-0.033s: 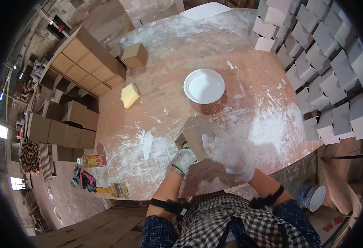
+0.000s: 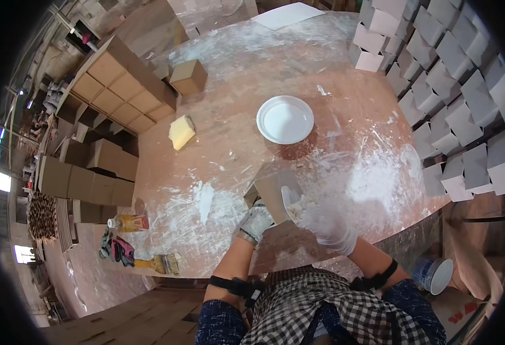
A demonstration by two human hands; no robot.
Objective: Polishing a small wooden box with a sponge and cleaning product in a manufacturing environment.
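My left hand [image 2: 255, 223], in a pale glove dirty at the fingers, grips a small brown cardboard box [image 2: 275, 195] from its near left side. The box is tilted just above the near middle of the table. Close against the right side of the box is my right hand [image 2: 327, 227], also gloved and smeared by motion. A pale, curved piece [image 2: 290, 198] shows between its fingertips and the box; whether the fingers hold it is unclear. Beyond the box stands a round white tub [image 2: 284, 119] with white contents.
The wooden table [image 2: 229, 132] is streaked with white. On its left are a yellow sponge [image 2: 182, 132], a brush [image 2: 159, 264], a bottle [image 2: 128, 223], a crumpled cloth [image 2: 116, 251] and stacked brown boxes [image 2: 114, 86]. Grey-white boxes [image 2: 442, 80] are stacked at the right. A bucket [image 2: 433, 275] stands below.
My right hand has shifted slightly and looks less blurred. My left hand and the box stay nearly in place.
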